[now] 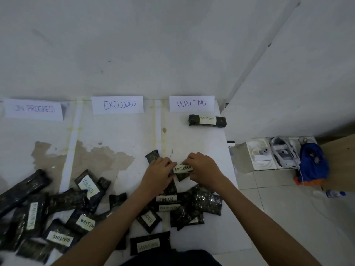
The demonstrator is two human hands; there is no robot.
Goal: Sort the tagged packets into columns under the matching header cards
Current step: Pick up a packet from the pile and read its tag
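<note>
Three white header cards lie along the far edge of the table: IN PROGRESS (34, 109), EXCLUDED (117, 104) and WAITING (191, 103). One dark packet tagged WAITING (207, 120) lies under the WAITING card. My left hand (158, 174) and my right hand (203, 169) together pinch a dark packet tagged EXCLUDED (183, 168) just above the table, one hand at each end. A heap of dark tagged packets (57, 214) covers the near left and middle, with tags reading WAITING, FINISH and EXCLUDED.
White tape strips (71, 150) divide the worn table top (119, 135) into columns. The table's right edge runs close past my right hand. On the floor to the right stand white boxes (269, 152), a blue bag (312, 162) and a small bottle (334, 193).
</note>
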